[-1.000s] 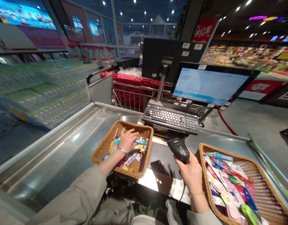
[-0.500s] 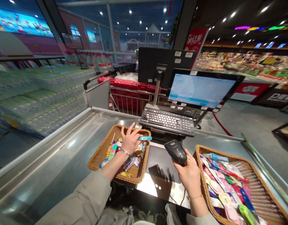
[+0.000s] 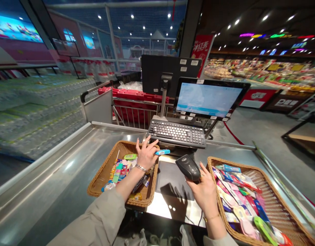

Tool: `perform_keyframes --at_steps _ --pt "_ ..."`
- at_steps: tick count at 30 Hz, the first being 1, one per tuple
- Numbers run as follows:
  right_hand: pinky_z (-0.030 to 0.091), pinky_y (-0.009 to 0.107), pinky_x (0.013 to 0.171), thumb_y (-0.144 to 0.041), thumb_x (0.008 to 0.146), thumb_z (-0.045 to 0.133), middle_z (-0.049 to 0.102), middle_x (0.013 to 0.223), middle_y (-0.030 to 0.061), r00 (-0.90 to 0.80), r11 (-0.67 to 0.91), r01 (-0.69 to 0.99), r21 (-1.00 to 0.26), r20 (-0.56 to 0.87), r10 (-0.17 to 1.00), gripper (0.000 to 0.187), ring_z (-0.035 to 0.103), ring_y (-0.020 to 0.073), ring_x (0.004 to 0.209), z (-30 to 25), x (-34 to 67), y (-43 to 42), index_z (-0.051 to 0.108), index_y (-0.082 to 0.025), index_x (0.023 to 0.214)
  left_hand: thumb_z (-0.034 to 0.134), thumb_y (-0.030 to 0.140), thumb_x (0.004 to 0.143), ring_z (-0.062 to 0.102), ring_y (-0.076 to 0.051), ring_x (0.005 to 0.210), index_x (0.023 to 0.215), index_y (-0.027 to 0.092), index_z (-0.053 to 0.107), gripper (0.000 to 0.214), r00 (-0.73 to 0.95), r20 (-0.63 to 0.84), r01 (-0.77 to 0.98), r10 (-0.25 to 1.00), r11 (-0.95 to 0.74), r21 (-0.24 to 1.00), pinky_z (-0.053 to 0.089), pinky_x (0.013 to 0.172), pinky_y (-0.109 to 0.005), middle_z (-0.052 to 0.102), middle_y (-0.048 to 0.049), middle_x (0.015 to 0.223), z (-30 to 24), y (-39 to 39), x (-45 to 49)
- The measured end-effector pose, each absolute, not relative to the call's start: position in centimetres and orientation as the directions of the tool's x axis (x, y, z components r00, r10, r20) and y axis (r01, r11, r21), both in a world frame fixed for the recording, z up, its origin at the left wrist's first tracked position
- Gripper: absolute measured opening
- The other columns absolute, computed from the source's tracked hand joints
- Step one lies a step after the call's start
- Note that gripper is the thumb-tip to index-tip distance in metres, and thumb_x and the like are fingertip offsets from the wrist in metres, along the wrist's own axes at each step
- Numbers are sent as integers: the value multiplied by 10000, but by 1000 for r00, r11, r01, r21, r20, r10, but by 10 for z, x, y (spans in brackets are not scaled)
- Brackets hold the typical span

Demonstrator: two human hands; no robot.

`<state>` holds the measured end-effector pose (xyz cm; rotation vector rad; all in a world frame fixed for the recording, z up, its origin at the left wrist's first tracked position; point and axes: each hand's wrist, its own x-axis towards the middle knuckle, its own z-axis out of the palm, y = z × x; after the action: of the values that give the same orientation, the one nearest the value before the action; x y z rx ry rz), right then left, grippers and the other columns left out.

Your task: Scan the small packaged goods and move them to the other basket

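My left hand [image 3: 147,155] is above the right side of the left wicker basket [image 3: 96,186], holding a small blue packet with a white barcode label [image 3: 163,152] between thumb and fingers; the other fingers are spread. My right hand [image 3: 203,188] grips a black barcode scanner [image 3: 188,167], its head pointing left toward the packet. Small packaged goods lie in the left basket, among them a green-and-teal pack [image 3: 117,172] and a lime green item [image 3: 130,156]. Below the scanner, the dark counter plate [image 3: 170,174] carries the shadow of my right hand.
A second wicker basket [image 3: 211,164] with several colourful packets stands at the right. Behind the counter are a black keyboard [image 3: 176,132], a lit monitor [image 3: 206,99] and a shopping cart [image 3: 134,114]. Stacked bottle packs [image 3: 39,112] stand beyond the metal counter edge at the left.
My left hand has moved slightly right with the blue packet, bringing it closer to the scanner. The head view has shifted a little to the right.
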<state>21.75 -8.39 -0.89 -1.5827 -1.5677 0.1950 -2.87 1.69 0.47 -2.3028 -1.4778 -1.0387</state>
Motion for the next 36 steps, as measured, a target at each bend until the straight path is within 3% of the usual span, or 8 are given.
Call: perform_keyframes --at_steps 12,36 --pt "412 486 1062 -255 694 664 722 1071 63 132 199 761 -617 449 884 147 463 317 1319 0 219 -84 723 -223 825 655 222 785 359 -311 1409 858 285 688 102 296 656 824 695 -533 193 37 1151 -681 650 8 1296 3 25 -10" --pt "364 531 1095 -233 692 647 709 1105 43 111 179 764 -620 399 910 138 419 311 1350 12 222 -94 708 -242 816 644 187 771 357 -303 1412 858 287 675 136 313 651 803 692 -559 208 30 1152 -669 641 24 1308 4 25 4"
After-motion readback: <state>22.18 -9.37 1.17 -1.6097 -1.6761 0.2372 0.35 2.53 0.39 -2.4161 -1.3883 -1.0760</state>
